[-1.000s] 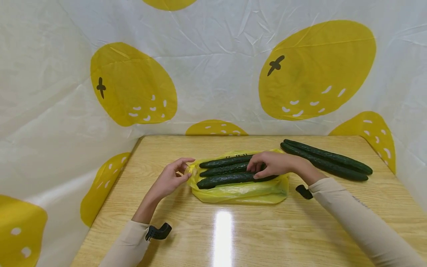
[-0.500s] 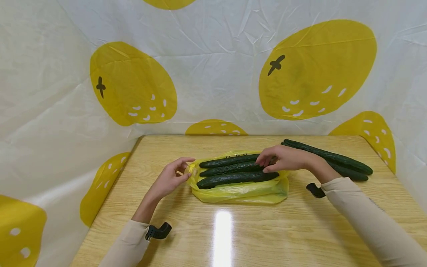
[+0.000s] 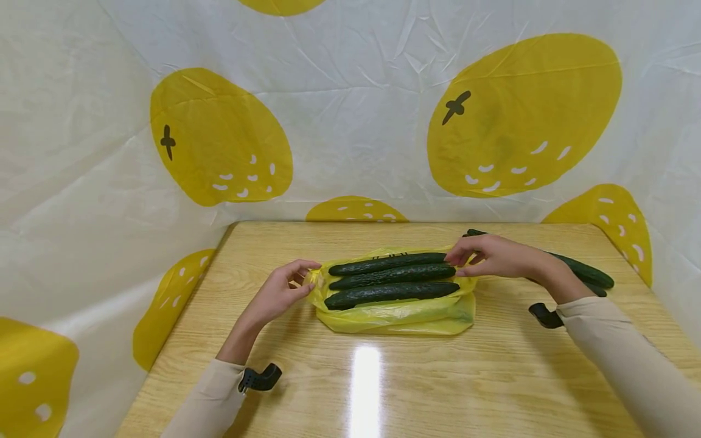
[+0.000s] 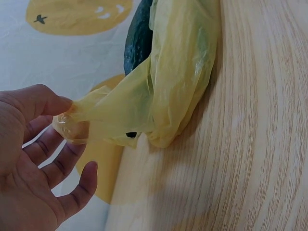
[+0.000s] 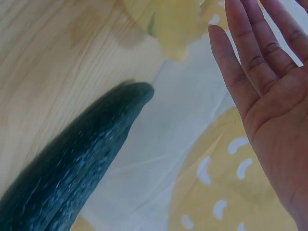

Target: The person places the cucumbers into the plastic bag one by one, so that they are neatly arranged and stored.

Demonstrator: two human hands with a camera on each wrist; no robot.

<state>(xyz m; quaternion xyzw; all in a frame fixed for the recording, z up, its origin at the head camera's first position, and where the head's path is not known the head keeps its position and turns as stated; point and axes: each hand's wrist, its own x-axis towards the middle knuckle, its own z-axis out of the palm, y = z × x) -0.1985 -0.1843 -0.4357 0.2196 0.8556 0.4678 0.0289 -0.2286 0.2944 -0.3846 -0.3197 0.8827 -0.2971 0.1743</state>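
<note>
Three dark green cucumbers (image 3: 391, 294) lie side by side on a yellow plastic bag (image 3: 394, 322), whose near part bulges up along their front. At the bag's left end, my left hand (image 3: 280, 293) pinches a gathered bit of the plastic between thumb and fingers; the left wrist view shows the bag (image 4: 180, 72) stretched toward that hand (image 4: 33, 159). My right hand (image 3: 498, 258) hovers at the right ends of the cucumbers, fingertips close over the upper two. In the right wrist view the palm (image 5: 279, 120) faces the camera with fingers extended, holding nothing.
Two more cucumbers (image 3: 588, 271) lie at the back right of the wooden table (image 3: 438, 383), partly hidden behind my right forearm. A white sheet (image 3: 350, 140) printed with yellow fruit hangs behind and at the sides of the table.
My right hand has drawn off the cucumbers on the bag and moved right to their ends, uncovering them. The left hand keeps its place at the bag.
</note>
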